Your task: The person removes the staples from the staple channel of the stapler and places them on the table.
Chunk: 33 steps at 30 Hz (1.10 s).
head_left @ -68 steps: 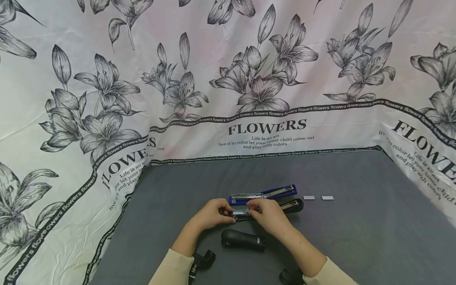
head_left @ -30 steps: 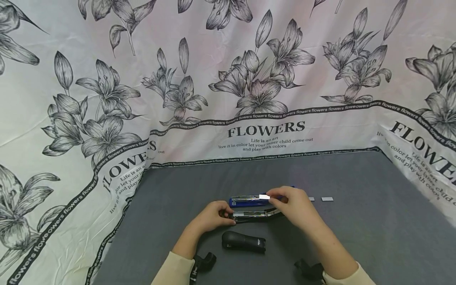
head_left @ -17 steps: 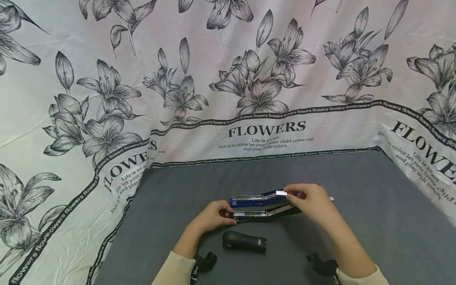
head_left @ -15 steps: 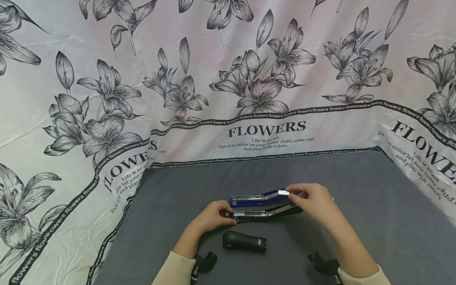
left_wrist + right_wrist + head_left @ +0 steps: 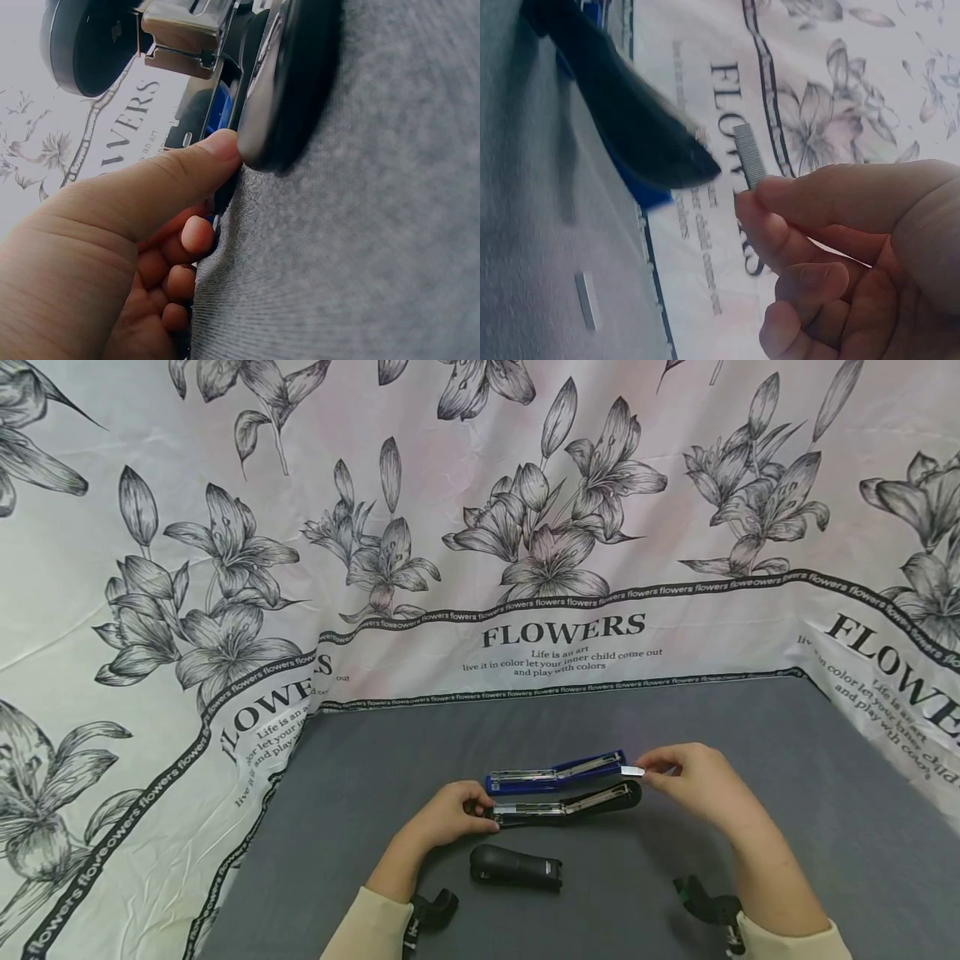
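Well, my left hand pinches the left end of a long black stapler with silver metal inside, which lies wide open to the right of that hand. Nearer to me, just right of the same hand, rests a chunky, rounded black stapler. On the far side, past my left fingers, sits a blue stapler with silver metal inside, open too. Then comes a thin, silver strip of staples, held by the thumb and finger of my right hand. It sticks out left of those fingers, by the blue stapler; I cannot tell if they touch. One more thin, pale strip lies on the grey cloth, apart from my right hand.
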Each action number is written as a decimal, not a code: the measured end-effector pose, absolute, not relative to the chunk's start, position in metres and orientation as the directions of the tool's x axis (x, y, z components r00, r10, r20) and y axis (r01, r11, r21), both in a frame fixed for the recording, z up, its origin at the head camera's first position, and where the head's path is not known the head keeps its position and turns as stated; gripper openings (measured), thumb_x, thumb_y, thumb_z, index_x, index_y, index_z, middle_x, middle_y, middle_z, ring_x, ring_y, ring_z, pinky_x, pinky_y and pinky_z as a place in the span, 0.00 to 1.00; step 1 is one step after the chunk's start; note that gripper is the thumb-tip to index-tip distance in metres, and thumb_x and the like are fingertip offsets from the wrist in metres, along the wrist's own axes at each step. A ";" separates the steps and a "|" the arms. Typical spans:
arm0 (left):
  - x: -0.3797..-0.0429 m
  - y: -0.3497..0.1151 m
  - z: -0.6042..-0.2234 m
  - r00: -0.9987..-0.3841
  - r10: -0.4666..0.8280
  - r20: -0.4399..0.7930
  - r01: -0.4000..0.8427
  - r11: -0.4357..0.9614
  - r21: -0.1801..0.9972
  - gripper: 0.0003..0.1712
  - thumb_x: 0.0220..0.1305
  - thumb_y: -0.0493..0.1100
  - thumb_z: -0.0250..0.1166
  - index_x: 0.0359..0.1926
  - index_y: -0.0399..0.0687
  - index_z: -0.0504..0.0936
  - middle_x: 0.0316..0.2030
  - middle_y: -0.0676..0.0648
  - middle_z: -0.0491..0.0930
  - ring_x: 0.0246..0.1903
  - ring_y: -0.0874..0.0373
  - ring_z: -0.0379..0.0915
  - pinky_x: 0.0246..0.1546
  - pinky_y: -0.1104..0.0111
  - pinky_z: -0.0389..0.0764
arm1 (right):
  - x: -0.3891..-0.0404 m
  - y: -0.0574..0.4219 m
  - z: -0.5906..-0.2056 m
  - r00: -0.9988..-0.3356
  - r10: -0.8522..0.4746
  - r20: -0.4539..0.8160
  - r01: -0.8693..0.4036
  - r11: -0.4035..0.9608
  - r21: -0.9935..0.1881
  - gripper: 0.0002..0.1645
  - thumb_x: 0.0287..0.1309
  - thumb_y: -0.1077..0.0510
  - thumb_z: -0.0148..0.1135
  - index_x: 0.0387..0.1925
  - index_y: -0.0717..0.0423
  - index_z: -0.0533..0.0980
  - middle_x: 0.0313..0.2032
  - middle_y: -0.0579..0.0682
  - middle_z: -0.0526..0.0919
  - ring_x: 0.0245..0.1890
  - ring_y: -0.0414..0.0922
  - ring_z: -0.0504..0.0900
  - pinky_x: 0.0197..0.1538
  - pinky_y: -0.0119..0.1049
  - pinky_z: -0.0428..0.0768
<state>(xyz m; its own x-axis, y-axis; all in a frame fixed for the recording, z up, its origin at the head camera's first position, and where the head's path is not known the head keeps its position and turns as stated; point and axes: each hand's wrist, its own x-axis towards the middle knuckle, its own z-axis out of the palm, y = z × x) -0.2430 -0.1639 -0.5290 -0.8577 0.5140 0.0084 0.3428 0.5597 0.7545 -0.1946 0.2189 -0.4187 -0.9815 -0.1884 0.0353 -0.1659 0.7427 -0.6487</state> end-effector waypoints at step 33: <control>-0.242 -0.163 -0.527 -0.855 0.518 0.025 0.360 0.560 0.746 0.13 0.57 0.43 0.80 0.41 0.49 0.87 0.31 0.57 0.76 0.26 0.62 0.67 0.31 0.68 0.71 | -0.218 0.254 -0.472 -0.961 -0.223 -0.166 -0.085 0.805 -0.587 0.05 0.50 0.69 0.69 0.30 0.60 0.85 0.29 0.50 0.83 0.28 0.45 0.75 0.33 0.42 0.74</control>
<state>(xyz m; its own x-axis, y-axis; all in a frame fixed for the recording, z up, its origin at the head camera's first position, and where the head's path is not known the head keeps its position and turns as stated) -0.2425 -0.1631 -0.5271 -0.8551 0.5179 0.0247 0.3604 0.5596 0.7463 -0.2176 0.2540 -0.4717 -0.9607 -0.2226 -0.1658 -0.0853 0.8053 -0.5866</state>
